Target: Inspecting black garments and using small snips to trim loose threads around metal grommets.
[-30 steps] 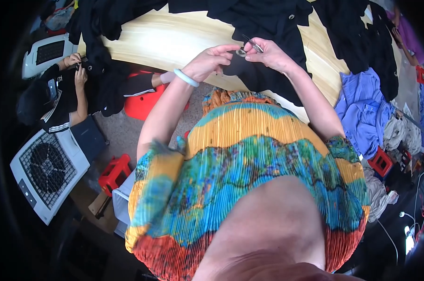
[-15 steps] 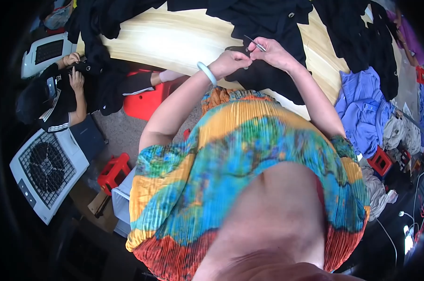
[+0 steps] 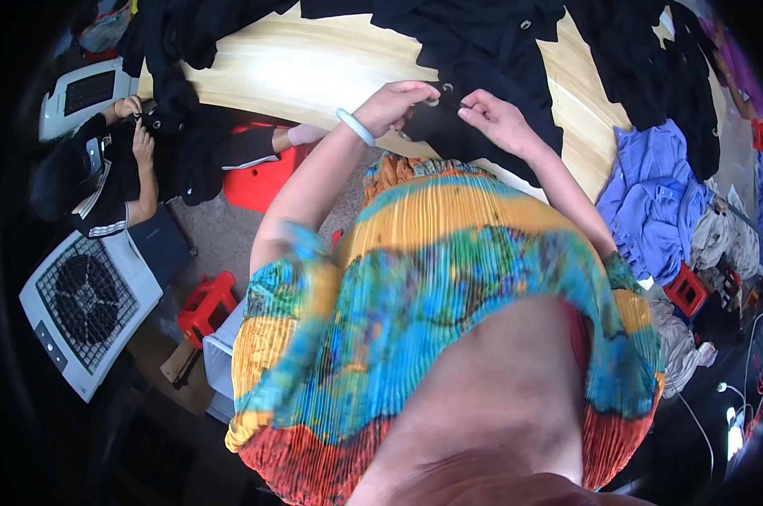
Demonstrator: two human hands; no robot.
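Black cloth, part of a garment (image 3: pixel 491 63), lies over the pale wood-patterned table in front of me. My left hand (image 3: pixel 394 108), a pale bangle (image 3: pixel 355 127) on its wrist, is closed in a pinch at the garment's near part. By its fingertips shows a small round button (image 3: pixel 433 103). A shiny ring-shaped piece (image 3: pixel 447 88) sits on the cloth just beyond. To the right, apart from the left, my right hand (image 3: pixel 499 125) hovers over the black cloth with thumb and fingers pinched together. What it pinches is too small to make out.
More black garments (image 3: pixel 605 59) cover the table (image 3: pixel 301 63). Bluish-purple clothes (image 3: pixel 655 198) are heaped at its right edge. On the left another person (image 3: pixel 103 169) handles black cloth. Red stools (image 3: pixel 207 308) and a white fan unit (image 3: pixel 90 295) stand on the floor.
My hands have drawn apart: the left moved left, the right moved right and slightly down. The thin metal tool seen in my right hand before no longer shows.
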